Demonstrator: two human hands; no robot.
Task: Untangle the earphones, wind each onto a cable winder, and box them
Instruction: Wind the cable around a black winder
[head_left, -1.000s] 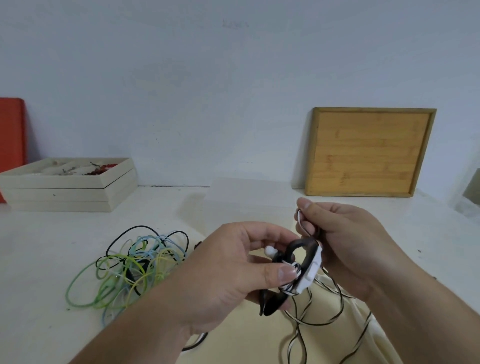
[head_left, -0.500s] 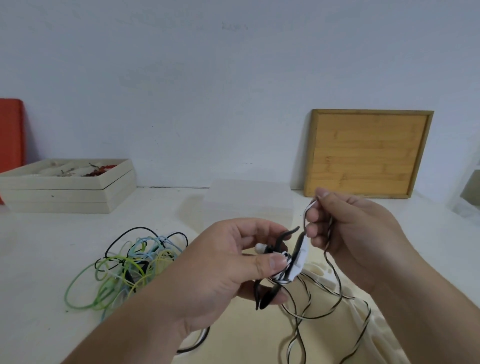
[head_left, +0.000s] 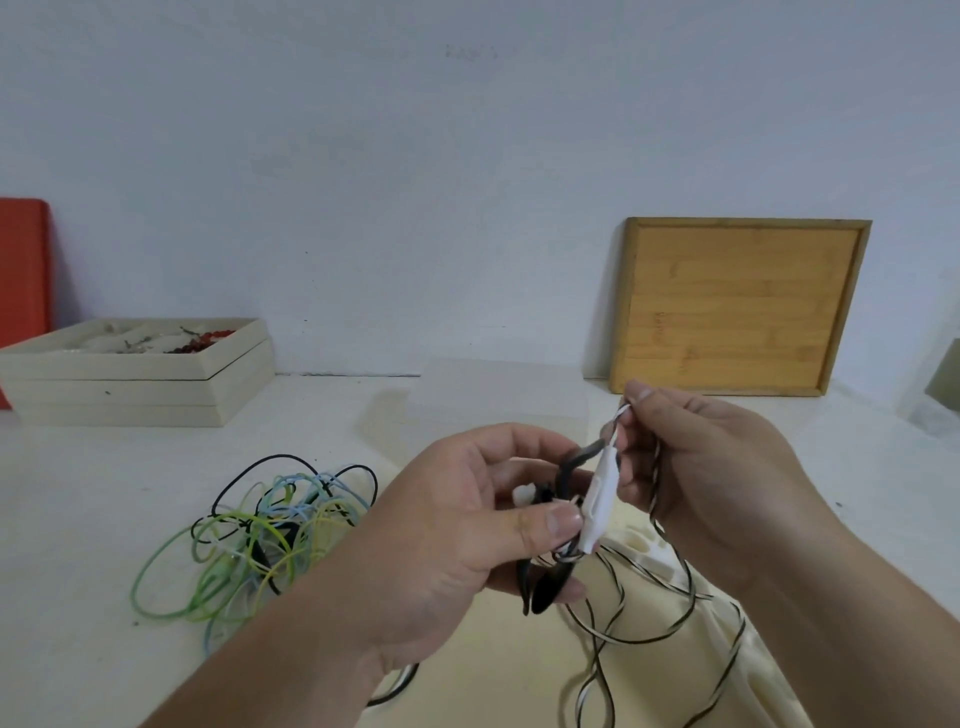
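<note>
Head view: at centre frame the left hand (head_left: 457, 525) pinches a flat white plastic cable winder (head_left: 602, 499), thumb pressed on its face, with black ear-hook earphones (head_left: 550, 587) held against it. Just right, the right hand (head_left: 711, 478) pinches the black-and-white striped cable (head_left: 618, 422) at the winder's upper end; loose loops hang toward the white table (head_left: 104, 493). A tangle of green, blue and black cables (head_left: 270, 535) lies at left.

A: How many views are there, and from where?
B: One only, wide-angle, worn on the person's head, above the desk's near edge.
A: Which way does it face?
B: Forward and down across the desk (head_left: 78, 519) to the wall (head_left: 467, 156) at its far edge. The left hand (head_left: 467, 530) and right hand (head_left: 717, 483) sit close beneath it, low in the middle.
</note>
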